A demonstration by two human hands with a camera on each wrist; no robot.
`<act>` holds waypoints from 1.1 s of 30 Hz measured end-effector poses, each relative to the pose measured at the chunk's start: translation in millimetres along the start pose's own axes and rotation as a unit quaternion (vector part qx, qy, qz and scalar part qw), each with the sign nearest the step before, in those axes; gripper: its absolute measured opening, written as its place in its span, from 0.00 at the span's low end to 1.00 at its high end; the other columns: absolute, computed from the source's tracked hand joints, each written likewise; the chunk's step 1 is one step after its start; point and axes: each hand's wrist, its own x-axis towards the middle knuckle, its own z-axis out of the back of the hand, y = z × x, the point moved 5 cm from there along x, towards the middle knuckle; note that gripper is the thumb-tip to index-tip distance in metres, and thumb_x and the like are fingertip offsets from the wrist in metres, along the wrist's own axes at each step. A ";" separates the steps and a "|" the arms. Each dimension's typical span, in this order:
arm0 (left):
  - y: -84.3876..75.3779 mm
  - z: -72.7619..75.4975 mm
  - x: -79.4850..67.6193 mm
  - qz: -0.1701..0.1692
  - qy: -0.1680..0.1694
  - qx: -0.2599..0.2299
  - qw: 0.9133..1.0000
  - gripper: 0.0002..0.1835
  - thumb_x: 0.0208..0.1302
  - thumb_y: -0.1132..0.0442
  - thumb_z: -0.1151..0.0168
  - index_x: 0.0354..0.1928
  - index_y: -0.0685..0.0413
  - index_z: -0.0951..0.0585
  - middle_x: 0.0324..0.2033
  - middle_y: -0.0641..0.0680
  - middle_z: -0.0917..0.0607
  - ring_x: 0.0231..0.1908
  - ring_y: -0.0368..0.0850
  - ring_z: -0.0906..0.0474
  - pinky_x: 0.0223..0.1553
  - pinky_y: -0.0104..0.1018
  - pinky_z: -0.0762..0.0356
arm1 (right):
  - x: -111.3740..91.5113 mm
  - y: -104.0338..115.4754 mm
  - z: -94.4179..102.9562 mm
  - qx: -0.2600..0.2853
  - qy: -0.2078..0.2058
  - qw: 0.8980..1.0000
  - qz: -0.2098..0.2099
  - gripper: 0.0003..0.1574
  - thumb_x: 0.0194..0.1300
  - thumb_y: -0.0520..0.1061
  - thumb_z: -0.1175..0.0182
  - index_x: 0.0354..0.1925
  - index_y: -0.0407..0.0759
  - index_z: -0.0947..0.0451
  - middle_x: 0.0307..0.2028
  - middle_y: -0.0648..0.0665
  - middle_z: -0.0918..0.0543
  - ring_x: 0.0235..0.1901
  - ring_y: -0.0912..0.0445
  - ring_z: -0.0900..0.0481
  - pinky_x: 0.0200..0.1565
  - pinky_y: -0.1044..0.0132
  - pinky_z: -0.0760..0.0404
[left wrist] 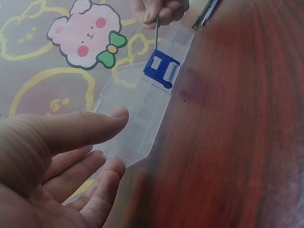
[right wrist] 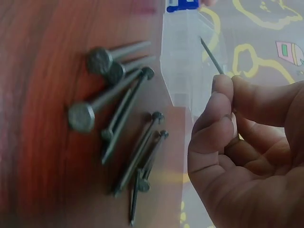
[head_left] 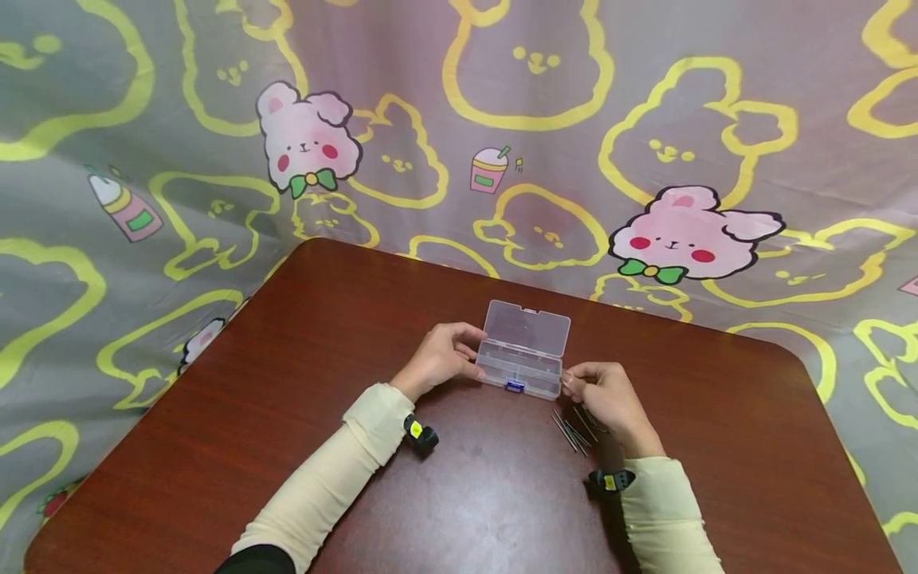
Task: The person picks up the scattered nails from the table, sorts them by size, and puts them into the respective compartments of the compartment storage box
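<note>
Pinched between the right hand's (head_left: pixel 602 399) thumb and finger, a thin nail (right wrist: pixel 212 56) is being held at the right end of the clear plastic box (head_left: pixel 534 368), its point turned toward the box; whether it is touching cannot be told. At the opposite end, the box is being steadied between the thumb and fingers of the left hand (head_left: pixel 443 359), with its lid (head_left: pixel 527 328) standing open. Loose nails (right wrist: pixel 126 114) are lying on the table (head_left: pixel 459 494) nearby. Light, stiff, slightly slippery handling is being expected of the nail, so a hold near its head is being favoured; thin, crackable plastic is being presumed for the box, best gripped low by its walls.
</note>
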 end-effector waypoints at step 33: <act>2.2 0.1 0.0 -0.008 0.001 0.000 1.000 0.34 0.38 0.76 0.17 0.53 0.57 0.16 0.42 0.56 0.14 0.39 0.47 0.18 0.34 0.37 0.18 | 3.6 14.0 -7.9 -0.117 -0.034 0.992 0.029 0.06 0.66 0.39 0.34 0.34 0.37 0.12 0.28 0.47 0.15 0.29 0.55 0.25 0.31 0.62 0.28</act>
